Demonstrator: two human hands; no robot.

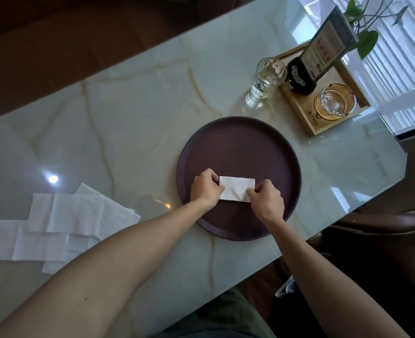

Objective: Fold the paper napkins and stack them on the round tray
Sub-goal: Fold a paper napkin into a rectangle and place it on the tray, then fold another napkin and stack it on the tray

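A folded white napkin (235, 187), a narrow rectangle, lies over the near half of the round dark brown tray (240, 147). My left hand (205, 189) pinches its left end with curled fingers. My right hand (266, 200) pinches its near right corner. A loose pile of unfolded white napkins (62, 225) lies spread on the marble table to the left of the tray.
A drinking glass (265, 81) stands beyond the tray. A wooden tray (299, 111) at the back right holds a dark bottle (301, 76), a card stand and a glass ashtray (334, 102). The table's edge runs diagonally on the right, with a brown chair below it.
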